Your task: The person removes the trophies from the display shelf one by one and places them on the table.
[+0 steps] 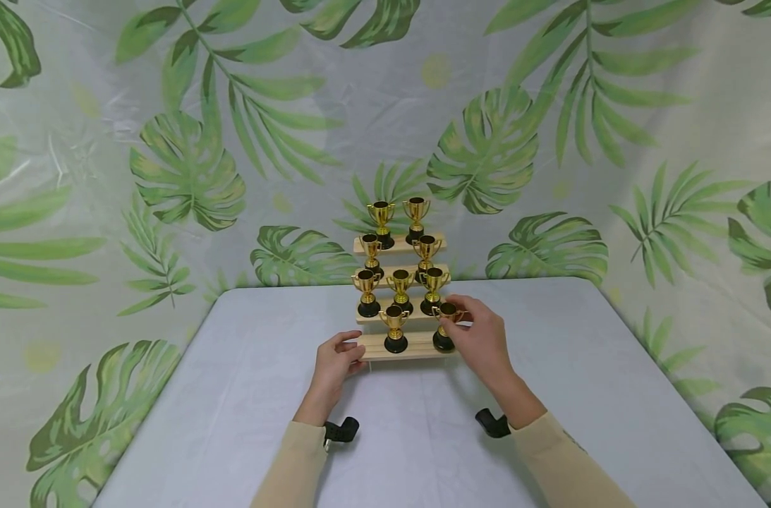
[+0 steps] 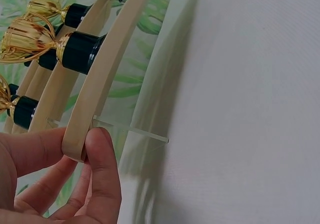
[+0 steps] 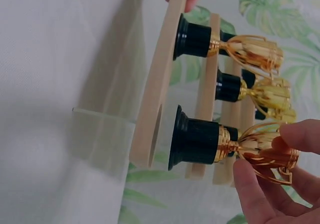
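Right hand point(image 1: 482, 342) pinches a trophy point(image 3: 197, 141) by its cup, just above the right end of the front shelf point(image 3: 154, 94); left hand point(image 1: 334, 363) pinches the other end. Let go too near that edge and imo it could topple right off.

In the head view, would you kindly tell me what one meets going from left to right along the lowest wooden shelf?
Left hand gripping the end of the lowest wooden shelf → gold trophy cup on a black base → matching trophy cup → right hand pinching that second cup.
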The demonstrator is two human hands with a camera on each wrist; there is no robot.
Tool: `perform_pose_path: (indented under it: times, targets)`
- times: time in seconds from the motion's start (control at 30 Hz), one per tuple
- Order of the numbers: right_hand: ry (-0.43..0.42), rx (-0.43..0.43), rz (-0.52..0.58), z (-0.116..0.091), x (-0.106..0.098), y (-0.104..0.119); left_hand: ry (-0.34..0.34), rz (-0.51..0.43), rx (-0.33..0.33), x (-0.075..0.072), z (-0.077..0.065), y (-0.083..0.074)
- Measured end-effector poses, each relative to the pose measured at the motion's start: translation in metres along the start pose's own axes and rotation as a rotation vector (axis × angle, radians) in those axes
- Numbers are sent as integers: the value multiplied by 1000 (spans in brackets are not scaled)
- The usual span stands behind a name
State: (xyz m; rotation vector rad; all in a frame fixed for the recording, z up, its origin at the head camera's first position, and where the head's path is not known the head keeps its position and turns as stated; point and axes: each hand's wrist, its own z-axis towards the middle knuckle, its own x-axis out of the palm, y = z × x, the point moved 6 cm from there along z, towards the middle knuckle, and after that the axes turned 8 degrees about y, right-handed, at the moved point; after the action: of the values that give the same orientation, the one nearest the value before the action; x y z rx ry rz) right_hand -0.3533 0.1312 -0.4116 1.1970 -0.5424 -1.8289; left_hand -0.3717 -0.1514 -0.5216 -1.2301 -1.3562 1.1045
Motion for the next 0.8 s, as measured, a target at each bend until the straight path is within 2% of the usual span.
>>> perform_pose_path:
  times: [0.37,0.57,0.8]
  targets:
    - [-42,23,5,-2,-19,-10,0,1,4,0,1,1]
    - [-74,28,-24,0,-30,-17,-1,3,9,0,0,1]
    - [-105,74,-64,2,-39,-29,3,-2,24,-1,0,0]
